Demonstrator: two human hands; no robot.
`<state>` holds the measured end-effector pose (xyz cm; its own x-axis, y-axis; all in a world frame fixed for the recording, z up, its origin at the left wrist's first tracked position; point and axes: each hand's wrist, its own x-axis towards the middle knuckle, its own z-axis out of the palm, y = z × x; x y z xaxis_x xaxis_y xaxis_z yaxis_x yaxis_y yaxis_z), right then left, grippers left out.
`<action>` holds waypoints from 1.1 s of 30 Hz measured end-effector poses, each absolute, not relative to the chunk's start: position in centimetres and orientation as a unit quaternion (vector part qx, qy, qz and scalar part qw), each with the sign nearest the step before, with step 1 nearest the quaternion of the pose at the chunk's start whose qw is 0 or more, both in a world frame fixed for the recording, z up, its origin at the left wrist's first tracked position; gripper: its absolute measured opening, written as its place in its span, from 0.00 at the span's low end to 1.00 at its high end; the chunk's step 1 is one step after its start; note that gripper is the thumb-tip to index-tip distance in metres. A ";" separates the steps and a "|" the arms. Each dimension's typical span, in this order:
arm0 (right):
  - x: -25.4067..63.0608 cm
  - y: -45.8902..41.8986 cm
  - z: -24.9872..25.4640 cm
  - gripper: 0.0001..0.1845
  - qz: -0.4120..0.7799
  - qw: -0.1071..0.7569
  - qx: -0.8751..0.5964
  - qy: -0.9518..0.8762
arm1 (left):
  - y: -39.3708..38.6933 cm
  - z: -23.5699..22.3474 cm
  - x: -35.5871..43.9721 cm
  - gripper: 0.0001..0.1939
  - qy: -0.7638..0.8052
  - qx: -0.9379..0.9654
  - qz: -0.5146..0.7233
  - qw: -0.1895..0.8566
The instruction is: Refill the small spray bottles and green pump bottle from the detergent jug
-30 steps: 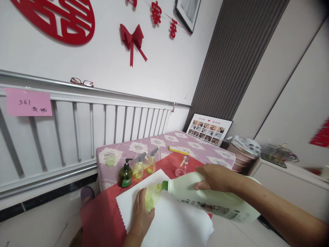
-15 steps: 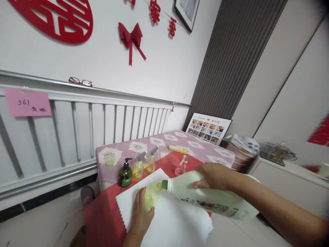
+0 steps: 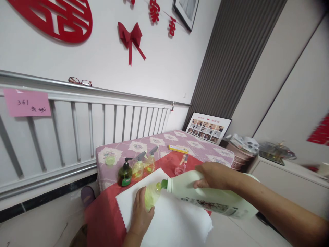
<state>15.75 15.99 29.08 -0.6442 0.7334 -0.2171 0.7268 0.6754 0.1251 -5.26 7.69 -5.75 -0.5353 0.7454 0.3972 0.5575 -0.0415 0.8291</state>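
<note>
From my end I see a small clear bottle (image 3: 151, 199) tilted in the left hand (image 3: 141, 211), its smooth rounded body tinted yellow-green, the neck leaning toward the right hand (image 3: 212, 175). The left fingers curl partway open around it, thumb on the near side. I have the right hand closed over the upper side of a big pale-green plastic jug (image 3: 205, 197), held nearly level; the grip under the palm is hidden from me. The jug's green spout sits at the bottle's mouth, between the hands, though I can't tell whether they touch.

Under the left hand spreads a white sheet (image 3: 174, 223) with zigzag-cut edges, over smooth red cloth (image 3: 102, 212). Just beyond that hand stand a glossy dark-green pump bottle (image 3: 125, 175) and two clear, grey-headed spray bottles (image 3: 144, 165) with yellowish contents. Beyond the right hand's fingers is another clear bottle (image 3: 182, 168), its rounded walls looking pinkish over the red.

Farther ahead of both hands, a flat yellow-edged box (image 3: 178, 149) lies near the lilac patterned tablecloth's (image 3: 156, 141) pale floral squares; past the cloth runs a white slatted radiator (image 3: 118, 120).
</note>
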 end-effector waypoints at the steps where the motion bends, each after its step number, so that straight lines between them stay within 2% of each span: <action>1: 15.7 15.9 29.2 0.20 0.014 0.127 0.402 0.907 | 7.7 -5.7 -5.3 0.39 0.687 0.474 0.543 0.089; 33: 15.3 15.2 29.7 0.20 0.018 0.132 0.405 0.905 | 7.7 -6.0 -5.2 0.39 0.685 0.464 0.555 0.092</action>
<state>15.25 15.17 29.69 -0.6376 0.7371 -0.2241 0.7274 0.6718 0.1399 -5.20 7.72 -5.98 -0.5528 0.7372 0.3885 0.5333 -0.0453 0.8447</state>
